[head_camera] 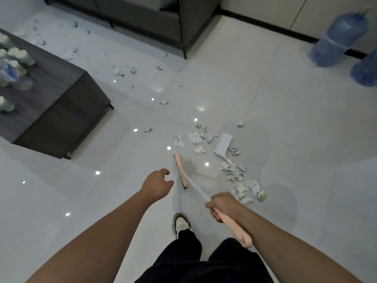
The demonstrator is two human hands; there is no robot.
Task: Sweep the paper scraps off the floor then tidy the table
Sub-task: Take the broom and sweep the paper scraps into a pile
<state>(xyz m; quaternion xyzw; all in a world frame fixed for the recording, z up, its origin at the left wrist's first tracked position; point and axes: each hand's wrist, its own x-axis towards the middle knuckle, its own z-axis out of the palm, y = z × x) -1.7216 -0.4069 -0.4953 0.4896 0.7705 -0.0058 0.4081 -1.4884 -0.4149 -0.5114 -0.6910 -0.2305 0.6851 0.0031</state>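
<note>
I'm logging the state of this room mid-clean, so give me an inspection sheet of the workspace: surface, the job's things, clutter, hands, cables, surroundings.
Surface: glossy pale tiled floor, light spots reflected in it.
Job's things: pink broom, head down on the floor; paper scraps gathered into a loose pile to its right, more strewn toward the sofa; dark table carrying cups and bottles.
Clutter: flat white box among the scraps.
Hands: right hand gripping the broom handle; left hand open, holding nothing.
Cables: nothing seen.
Surroundings: two blue water jugs by the wall; the person's shoe behind the broom.
</note>
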